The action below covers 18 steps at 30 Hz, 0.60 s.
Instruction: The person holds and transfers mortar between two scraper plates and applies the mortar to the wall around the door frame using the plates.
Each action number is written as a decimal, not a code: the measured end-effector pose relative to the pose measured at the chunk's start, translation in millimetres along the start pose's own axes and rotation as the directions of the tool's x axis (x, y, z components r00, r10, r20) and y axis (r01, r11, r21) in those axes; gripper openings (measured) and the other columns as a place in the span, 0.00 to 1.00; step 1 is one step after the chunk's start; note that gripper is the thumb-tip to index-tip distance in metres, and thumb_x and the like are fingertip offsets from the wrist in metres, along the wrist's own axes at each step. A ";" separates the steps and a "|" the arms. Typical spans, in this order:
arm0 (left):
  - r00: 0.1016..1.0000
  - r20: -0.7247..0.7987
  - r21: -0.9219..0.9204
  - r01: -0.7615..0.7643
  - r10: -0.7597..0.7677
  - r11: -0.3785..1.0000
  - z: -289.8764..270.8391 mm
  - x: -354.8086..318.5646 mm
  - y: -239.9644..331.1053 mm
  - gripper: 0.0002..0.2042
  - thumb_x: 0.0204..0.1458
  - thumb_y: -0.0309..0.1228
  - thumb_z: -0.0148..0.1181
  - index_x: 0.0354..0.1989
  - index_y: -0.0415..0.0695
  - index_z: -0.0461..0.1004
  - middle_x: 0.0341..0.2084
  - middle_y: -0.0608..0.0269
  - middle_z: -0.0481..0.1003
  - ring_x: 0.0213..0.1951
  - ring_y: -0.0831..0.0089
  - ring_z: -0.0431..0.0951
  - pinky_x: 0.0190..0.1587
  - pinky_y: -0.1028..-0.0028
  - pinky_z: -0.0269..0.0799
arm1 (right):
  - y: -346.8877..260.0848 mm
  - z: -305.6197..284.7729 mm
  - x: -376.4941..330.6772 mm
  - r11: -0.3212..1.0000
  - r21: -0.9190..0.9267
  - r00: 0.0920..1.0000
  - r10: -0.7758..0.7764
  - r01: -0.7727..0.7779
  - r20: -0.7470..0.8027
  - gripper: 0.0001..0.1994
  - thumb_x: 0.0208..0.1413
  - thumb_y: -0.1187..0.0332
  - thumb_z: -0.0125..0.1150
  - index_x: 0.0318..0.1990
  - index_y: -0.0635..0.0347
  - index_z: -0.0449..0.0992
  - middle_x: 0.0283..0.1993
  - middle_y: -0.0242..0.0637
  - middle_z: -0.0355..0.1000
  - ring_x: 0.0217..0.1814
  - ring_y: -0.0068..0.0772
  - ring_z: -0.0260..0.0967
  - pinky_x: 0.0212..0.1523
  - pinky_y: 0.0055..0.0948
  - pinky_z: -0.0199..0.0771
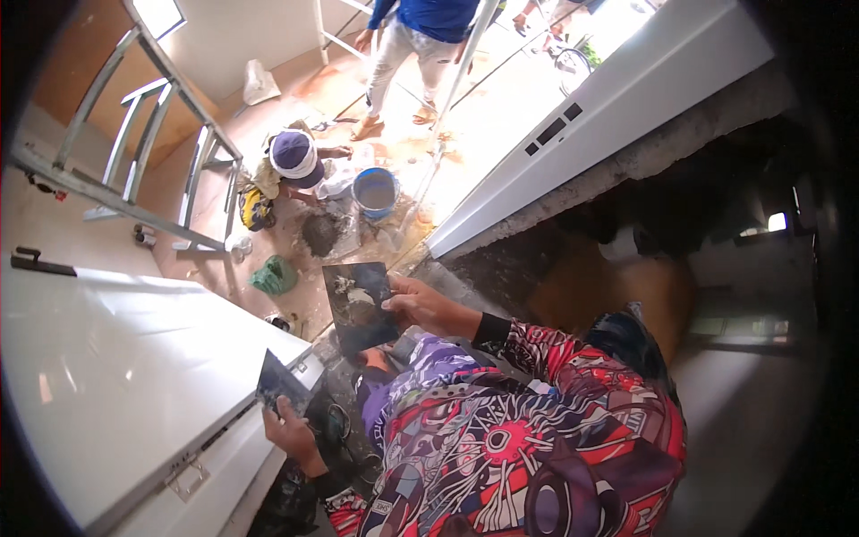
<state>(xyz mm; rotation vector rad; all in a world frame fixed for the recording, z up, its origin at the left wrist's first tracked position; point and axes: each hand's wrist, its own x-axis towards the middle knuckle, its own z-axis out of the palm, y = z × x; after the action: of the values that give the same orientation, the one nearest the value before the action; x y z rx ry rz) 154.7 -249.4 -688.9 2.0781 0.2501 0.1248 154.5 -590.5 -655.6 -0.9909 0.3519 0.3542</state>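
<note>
My right hand [434, 307] grips the right edge of a thin, dark, square-cornered plate [354, 333], its thumb lying over the face. A patch of pale grey, mortar-like material [360, 304] sits on the upper part of that plate. Lower and to the left, my left hand [291, 433] is closed on the bottom edge of a smaller dark flat plate [277, 383], which has greyish smears. The two plates are apart from each other. Whether either plate has a handle behind it cannot be seen.
A white door [134, 385] stands open at left, and a white door frame [573, 125] crosses the right. Beyond are a blue bucket [376, 191], a grey mortar heap [320, 233], a green bag [274, 276], a ladder [161, 107], a crouching person [295, 159] and a standing person [407, 54].
</note>
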 end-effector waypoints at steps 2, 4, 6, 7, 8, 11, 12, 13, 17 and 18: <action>0.996 0.072 0.031 -0.051 0.049 0.998 31.3 23.0 -35.0 0.12 0.58 0.30 0.55 0.36 0.30 0.72 0.24 0.54 0.73 0.24 0.68 0.70 0.22 0.70 0.65 | -1.1 5.0 -0.3 0.999 0.054 1.000 -0.002 0.003 -0.027 0.19 0.57 0.74 0.48 0.57 0.61 0.64 0.43 0.32 0.70 0.42 0.23 0.74 0.38 0.27 0.79; 0.975 0.206 0.089 -0.102 0.082 0.991 51.6 50.4 -42.2 0.11 0.57 0.29 0.56 0.31 0.31 0.71 0.21 0.51 0.70 0.24 0.63 0.67 0.30 0.64 0.65 | 4.8 4.0 5.8 0.997 0.077 0.997 -0.018 0.024 -0.081 0.18 0.57 0.74 0.49 0.56 0.61 0.65 0.43 0.32 0.70 0.42 0.22 0.73 0.40 0.26 0.78; 0.940 0.290 0.016 -0.192 0.180 0.981 67.7 72.5 -35.0 0.10 0.58 0.29 0.57 0.28 0.35 0.71 0.17 0.65 0.68 0.22 0.76 0.62 0.28 0.71 0.64 | 6.9 11.5 9.4 0.995 0.091 0.990 -0.036 0.049 -0.133 0.18 0.57 0.74 0.49 0.56 0.62 0.65 0.43 0.32 0.71 0.42 0.21 0.73 0.41 0.25 0.77; 0.934 0.316 -0.046 -0.161 0.167 0.986 75.9 80.0 -34.4 0.10 0.57 0.29 0.57 0.28 0.35 0.71 0.17 0.65 0.67 0.22 0.77 0.61 0.26 0.73 0.61 | 0.8 21.5 7.7 0.989 0.132 0.984 -0.048 0.072 -0.173 0.18 0.57 0.74 0.50 0.56 0.62 0.65 0.43 0.32 0.71 0.42 0.22 0.73 0.42 0.25 0.77; 0.930 0.343 -0.032 -0.131 0.134 0.991 83.5 88.8 -33.8 0.11 0.57 0.29 0.57 0.27 0.34 0.69 0.17 0.61 0.66 0.22 0.73 0.61 0.26 0.70 0.60 | -4.6 26.0 8.8 0.981 0.171 0.976 -0.058 0.095 -0.210 0.18 0.57 0.74 0.50 0.56 0.62 0.66 0.43 0.32 0.71 0.41 0.22 0.73 0.43 0.25 0.76; 0.912 0.398 -0.005 -0.103 0.097 0.995 105.9 106.5 -26.7 0.13 0.57 0.30 0.57 0.25 0.33 0.67 0.16 0.59 0.64 0.20 0.71 0.61 0.24 0.68 0.60 | -9.5 12.7 8.4 0.989 0.141 0.969 0.000 0.036 -0.247 0.18 0.56 0.75 0.50 0.56 0.63 0.66 0.45 0.33 0.72 0.43 0.25 0.73 0.44 0.27 0.76; 0.907 0.410 0.011 -0.110 0.096 0.994 112.0 109.4 -23.4 0.14 0.57 0.31 0.58 0.25 0.34 0.67 0.15 0.61 0.65 0.19 0.72 0.61 0.22 0.70 0.61 | -12.2 8.8 10.7 0.989 0.143 0.966 0.004 0.034 -0.258 0.18 0.56 0.75 0.50 0.56 0.63 0.66 0.45 0.33 0.72 0.43 0.25 0.73 0.44 0.27 0.76; 0.899 0.426 0.014 -0.117 0.100 0.993 113.4 114.1 -16.6 0.14 0.57 0.31 0.58 0.25 0.34 0.67 0.15 0.61 0.65 0.19 0.72 0.61 0.22 0.70 0.61 | -14.6 6.9 15.0 0.981 0.185 0.978 -0.018 0.057 -0.207 0.20 0.56 0.76 0.49 0.58 0.64 0.64 0.49 0.35 0.71 0.49 0.27 0.71 0.50 0.28 0.72; 0.892 0.424 -0.050 0.193 -0.154 0.980 114.1 131.2 -25.4 0.12 0.58 0.34 0.57 0.31 0.35 0.73 0.18 0.66 0.69 0.16 0.79 0.63 0.14 0.76 0.64 | -25.2 12.2 29.8 0.955 0.283 0.986 -0.040 0.085 -0.161 0.19 0.55 0.79 0.49 0.56 0.64 0.66 0.49 0.34 0.72 0.48 0.27 0.73 0.47 0.28 0.76; 0.902 0.397 -0.063 0.210 -0.168 0.976 116.5 134.6 -25.1 0.12 0.58 0.34 0.57 0.33 0.34 0.73 0.19 0.64 0.71 0.16 0.78 0.64 0.14 0.76 0.64 | -28.2 10.7 34.7 0.957 0.275 0.985 -0.044 0.089 -0.167 0.19 0.55 0.79 0.49 0.56 0.65 0.66 0.49 0.34 0.72 0.48 0.27 0.73 0.47 0.29 0.76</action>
<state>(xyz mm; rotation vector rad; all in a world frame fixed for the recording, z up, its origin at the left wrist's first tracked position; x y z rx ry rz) 304.8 -305.1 -770.5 1.9143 0.1944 -0.3854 199.0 -591.0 -644.6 -0.7496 0.4986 0.1573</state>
